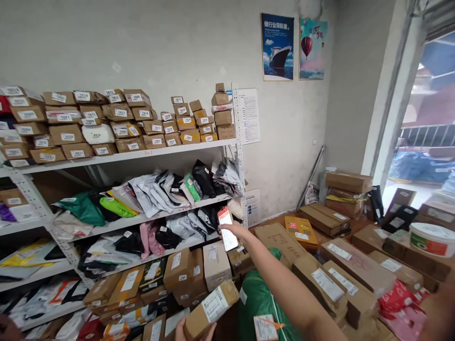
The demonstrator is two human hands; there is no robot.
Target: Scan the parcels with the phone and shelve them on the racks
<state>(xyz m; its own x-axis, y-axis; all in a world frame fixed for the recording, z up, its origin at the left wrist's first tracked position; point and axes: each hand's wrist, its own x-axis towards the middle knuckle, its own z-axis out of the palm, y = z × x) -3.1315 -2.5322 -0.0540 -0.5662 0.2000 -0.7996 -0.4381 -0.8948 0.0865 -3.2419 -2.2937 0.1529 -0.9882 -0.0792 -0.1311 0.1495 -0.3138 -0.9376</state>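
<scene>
My right hand (237, 230) stretches forward on an outstretched arm and grips a phone (227, 229) with a lit screen, held upright in front of the middle shelves. At the bottom edge my left hand (185, 331) holds a small brown cardboard parcel (210, 308) with a white label, tilted up to the right. Only the fingertips of that hand show. Just beyond the parcel stand several labelled cartons (177, 272) on the floor by the rack.
A white shelf rack (117, 156) fills the left, with numbered boxes on top and soft poly-bag parcels below. A green sack (259, 298) lies under my right arm. Stacked cartons (341, 265) cover the floor to the right. An open doorway (423, 142) is at far right.
</scene>
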